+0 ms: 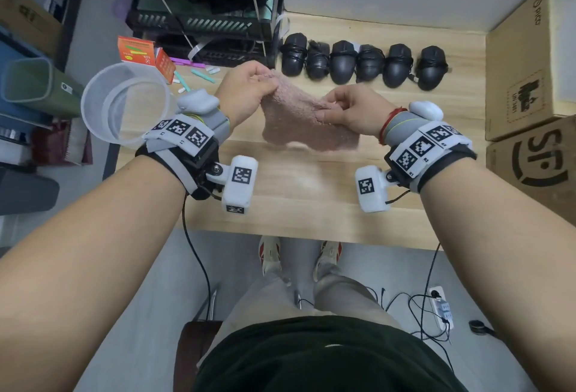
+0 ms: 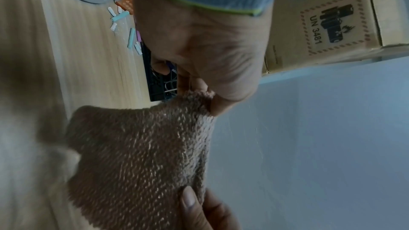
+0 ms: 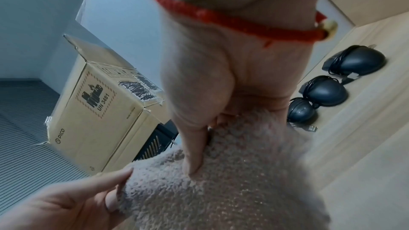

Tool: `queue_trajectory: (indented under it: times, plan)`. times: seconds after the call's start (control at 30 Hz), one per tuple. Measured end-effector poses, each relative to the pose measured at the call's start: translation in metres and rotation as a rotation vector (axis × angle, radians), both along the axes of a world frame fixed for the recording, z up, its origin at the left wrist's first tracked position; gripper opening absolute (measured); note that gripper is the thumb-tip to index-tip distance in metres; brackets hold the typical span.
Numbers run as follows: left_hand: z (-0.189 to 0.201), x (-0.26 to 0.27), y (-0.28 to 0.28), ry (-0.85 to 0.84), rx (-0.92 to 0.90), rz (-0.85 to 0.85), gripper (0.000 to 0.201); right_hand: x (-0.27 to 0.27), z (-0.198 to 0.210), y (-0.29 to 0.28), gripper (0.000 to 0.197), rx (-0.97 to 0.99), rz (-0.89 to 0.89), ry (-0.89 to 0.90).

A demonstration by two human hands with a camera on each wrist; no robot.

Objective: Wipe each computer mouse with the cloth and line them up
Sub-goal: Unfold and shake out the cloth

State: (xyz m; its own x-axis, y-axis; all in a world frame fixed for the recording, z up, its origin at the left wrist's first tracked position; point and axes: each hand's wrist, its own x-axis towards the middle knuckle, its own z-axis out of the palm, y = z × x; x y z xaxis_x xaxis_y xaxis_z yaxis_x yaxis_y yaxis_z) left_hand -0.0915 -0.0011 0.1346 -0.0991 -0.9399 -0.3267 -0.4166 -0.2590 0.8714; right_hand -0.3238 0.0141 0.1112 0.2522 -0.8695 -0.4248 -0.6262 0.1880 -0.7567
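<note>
- The cloth (image 1: pixel 307 117) is held up mid-frame over the table (image 1: pixel 311 204), one corner pinched by the left hand (image 1: pixel 246 89), another by the right hand (image 1: pixel 352 111).
- The six mice (image 1: pixel 364 61) are lined up in the upper middle, cords wrapped round them.
- Risk, probably: a hanging corner could be dragged over the row and knock it crooked.
- The tub (image 1: pixel 124 101) and boxes (image 1: pixel 526 73) are crowded in at both sides.
</note>
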Motion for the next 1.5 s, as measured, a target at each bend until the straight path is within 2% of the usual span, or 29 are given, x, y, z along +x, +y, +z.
queue_trajectory:
  times: [0.07,0.17,0.27,0.4,0.5,0.57,0.63,0.77,0.87,1.03,1.1,1.13,1.17,1.23,1.3,1.33,1.37,1.43,1.5]
  plan:
    - [-0.001,0.006,-0.003,0.018,-0.020,0.055,0.019,-0.006,0.008,-0.002,0.039,-0.022,0.032,0.059]
    - [0.006,0.014,-0.010,0.068,-0.069,0.172,0.023,-0.012,0.019,-0.011,0.047,-0.082,0.051,0.090]
    - [0.018,0.020,-0.015,0.122,-0.114,0.193,0.024,-0.017,0.026,-0.022,0.037,-0.166,-0.047,0.059]
    - [0.033,0.023,-0.017,0.178,-0.168,0.179,0.024,-0.017,0.038,-0.031,0.014,-0.287,-0.227,-0.110]
    - [0.032,0.027,-0.012,0.201,-0.172,0.156,0.024,-0.020,0.034,-0.029,0.019,-0.307,-0.226,-0.167]
    - [0.018,0.031,-0.004,0.197,-0.139,0.136,0.023,-0.025,0.021,-0.021,0.025,-0.315,-0.188,-0.060]
    - [-0.009,0.035,0.007,0.152,-0.072,0.101,0.022,-0.029,0.000,-0.006,0.022,-0.263,-0.128,0.061]
    - [-0.079,0.041,0.051,-0.032,0.185,-0.059,0.030,-0.032,-0.068,0.040,0.017,0.046,0.009,0.164]
    - [-0.119,0.044,0.085,-0.158,0.344,-0.157,0.027,-0.033,-0.109,0.069,0.014,0.218,0.095,0.247]
    - [-0.136,0.044,0.090,-0.171,0.380,-0.027,0.016,-0.028,-0.121,0.069,0.037,0.207,-0.027,0.248]
    - [-0.139,0.041,0.078,-0.193,0.357,0.039,0.017,-0.025,-0.117,0.058,0.025,0.168,-0.070,0.269]
    - [-0.140,0.040,0.072,-0.200,0.367,0.060,0.011,-0.024,-0.113,0.053,0.026,0.155,-0.080,0.308]
    - [-0.138,0.037,0.066,-0.225,0.379,0.072,0.017,-0.023,-0.111,0.048,0.038,0.157,-0.098,0.355]
    - [-0.138,0.034,0.059,-0.350,0.422,0.088,0.044,-0.020,-0.109,0.041,0.059,0.150,-0.167,0.428]
    - [-0.140,0.032,0.057,-0.420,0.404,0.109,0.059,-0.016,-0.111,0.041,0.059,0.202,-0.231,0.485]
    - [-0.142,0.029,0.058,-0.389,0.378,0.110,0.056,-0.014,-0.115,0.044,0.054,0.252,-0.239,0.513]
    - [-0.145,0.026,0.061,-0.354,0.354,0.077,0.047,-0.010,-0.118,0.048,0.048,0.311,-0.233,0.545]
    - [-0.154,0.018,0.070,-0.289,0.372,-0.094,0.026,-0.001,-0.124,0.057,0.046,0.404,-0.226,0.589]
    - [-0.164,0.011,0.083,-0.243,0.455,-0.239,0.026,0.008,-0.130,0.063,0.047,0.442,-0.244,0.611]
